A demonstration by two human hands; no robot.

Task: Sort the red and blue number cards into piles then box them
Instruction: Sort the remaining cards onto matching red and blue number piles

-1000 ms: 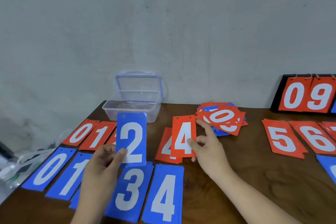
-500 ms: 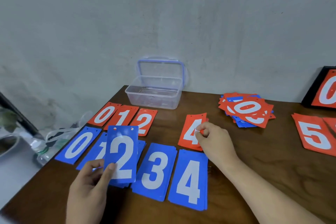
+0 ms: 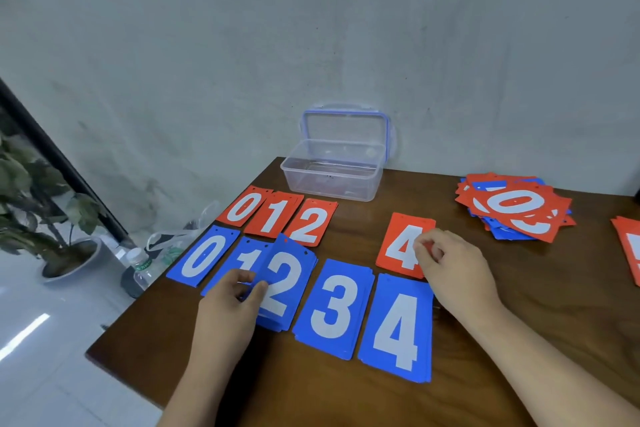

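Head view: left hand (image 3: 228, 305) grips blue 2 (image 3: 288, 276), now lowered onto its pile (image 3: 278, 326); right hand (image 3: 453, 270) still pinches red 4 (image 3: 398, 246).

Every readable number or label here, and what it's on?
"0": red 0 card
"1": red 1 card
"2": red 2 card
"4": red 4 card
"0": blue 0 card
"1": blue 1 card
"2": blue 2 card
"3": blue 3 card
"4": blue 4 card
"0": top card of mixed pile
Bottle label: too small to read.
Right-edge red card: cut off, unreadable.
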